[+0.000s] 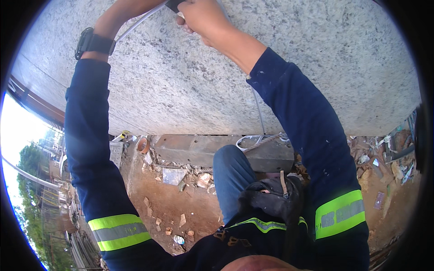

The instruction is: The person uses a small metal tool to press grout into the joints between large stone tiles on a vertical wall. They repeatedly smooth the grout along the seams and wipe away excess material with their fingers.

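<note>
Background: a broad, mottled grey-white, rough-faced wall [181,90] fills the upper view; below it lies brown, rubble-strewn earth [167,221].

Left hand [124,10]: partly cut off by the upper edge; fingers out of view, so cannot tell whether its grip is apart or together. Right hand [203,18]: fingers curled, its grip apparently clamped on a small black flat-faced object [174,5] at the top edge, in front of the wall. A thin white flexible cable [140,21] slants from beside the black strapped wrist device [96,43] toward that object; contact there is unclear.

Possible faults:
1. Snag: the cable runs close by the wrist device; a turn of that wrist could hook or tug it.
2. Drop: the black object seems held by a small area; a slip could send it onto the long grey block-like beam [190,151] below.
3. Tangle: a loose white loop of line [246,143] lies on the beam beside a twisted pale rope [267,140], near the blue-trousered knee [230,160]. A shift of that leg could catch either.
4. Footing: loose fragments might roll underfoot.
</note>
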A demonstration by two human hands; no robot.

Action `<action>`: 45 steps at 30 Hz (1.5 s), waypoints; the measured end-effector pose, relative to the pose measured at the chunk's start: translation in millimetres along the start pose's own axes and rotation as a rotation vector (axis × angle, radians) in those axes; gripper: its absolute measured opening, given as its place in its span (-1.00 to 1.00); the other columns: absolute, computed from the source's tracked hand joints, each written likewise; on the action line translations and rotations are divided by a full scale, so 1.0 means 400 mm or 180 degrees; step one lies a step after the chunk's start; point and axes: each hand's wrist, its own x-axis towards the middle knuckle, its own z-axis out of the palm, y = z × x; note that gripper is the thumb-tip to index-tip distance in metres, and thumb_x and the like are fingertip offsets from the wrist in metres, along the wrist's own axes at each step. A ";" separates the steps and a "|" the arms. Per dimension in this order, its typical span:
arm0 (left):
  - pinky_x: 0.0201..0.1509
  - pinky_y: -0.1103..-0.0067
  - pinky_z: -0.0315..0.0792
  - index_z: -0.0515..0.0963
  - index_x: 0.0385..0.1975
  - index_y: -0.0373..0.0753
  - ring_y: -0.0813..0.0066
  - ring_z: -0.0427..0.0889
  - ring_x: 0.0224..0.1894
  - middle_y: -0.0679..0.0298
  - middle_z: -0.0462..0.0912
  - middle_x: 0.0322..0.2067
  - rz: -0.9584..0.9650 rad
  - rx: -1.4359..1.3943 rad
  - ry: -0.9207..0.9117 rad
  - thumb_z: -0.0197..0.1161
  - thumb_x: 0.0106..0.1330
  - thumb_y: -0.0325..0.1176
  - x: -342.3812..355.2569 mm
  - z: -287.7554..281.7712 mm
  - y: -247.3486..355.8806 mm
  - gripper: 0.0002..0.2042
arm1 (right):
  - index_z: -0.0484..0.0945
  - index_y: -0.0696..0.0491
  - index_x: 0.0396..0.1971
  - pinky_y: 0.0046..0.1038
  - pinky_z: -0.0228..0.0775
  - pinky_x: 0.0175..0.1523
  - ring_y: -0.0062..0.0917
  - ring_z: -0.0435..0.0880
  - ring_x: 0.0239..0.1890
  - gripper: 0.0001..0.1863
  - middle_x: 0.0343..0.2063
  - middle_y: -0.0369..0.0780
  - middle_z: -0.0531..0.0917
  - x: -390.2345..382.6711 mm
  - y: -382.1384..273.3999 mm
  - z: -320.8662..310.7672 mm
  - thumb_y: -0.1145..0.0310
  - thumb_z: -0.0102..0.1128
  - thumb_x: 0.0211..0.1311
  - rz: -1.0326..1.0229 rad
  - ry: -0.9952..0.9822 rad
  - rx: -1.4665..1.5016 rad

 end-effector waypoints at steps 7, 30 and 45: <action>-0.27 0.28 0.48 0.64 -0.36 -0.36 0.23 0.61 -0.46 -0.02 0.64 -0.51 -0.0217 -0.0150 0.0113 0.20 0.21 -0.32 -0.003 0.012 0.003 -0.79 | 0.50 0.31 0.01 -0.37 0.43 -0.44 -0.52 0.64 -0.47 -0.70 -0.46 -0.13 0.66 -0.012 0.047 -0.020 0.37 0.07 0.50 0.0163 -0.0323 0.1061; -0.20 0.07 0.52 0.68 -0.44 -0.35 -0.21 0.68 -0.31 -0.17 0.70 -0.40 -0.0149 0.0900 -0.0323 0.21 0.27 -0.19 0.064 -0.007 0.068 -0.69 | 0.40 0.19 0.13 -0.47 0.27 -0.46 -0.61 0.48 -0.46 -0.75 -0.33 -0.24 0.48 -0.044 0.023 0.050 0.39 0.02 0.61 0.0747 -0.0145 0.2229; -0.27 0.20 0.49 0.53 -0.39 -0.30 0.04 0.61 -0.47 0.03 0.61 -0.52 -0.0535 0.0206 0.1172 0.15 0.39 -0.26 -0.078 0.163 0.126 -0.77 | 0.53 0.16 -0.10 -0.47 0.42 -0.37 -0.60 0.58 -0.46 -0.65 -0.40 -0.21 0.58 -0.310 0.184 -0.266 0.12 0.07 0.62 0.0285 -0.1717 -0.0813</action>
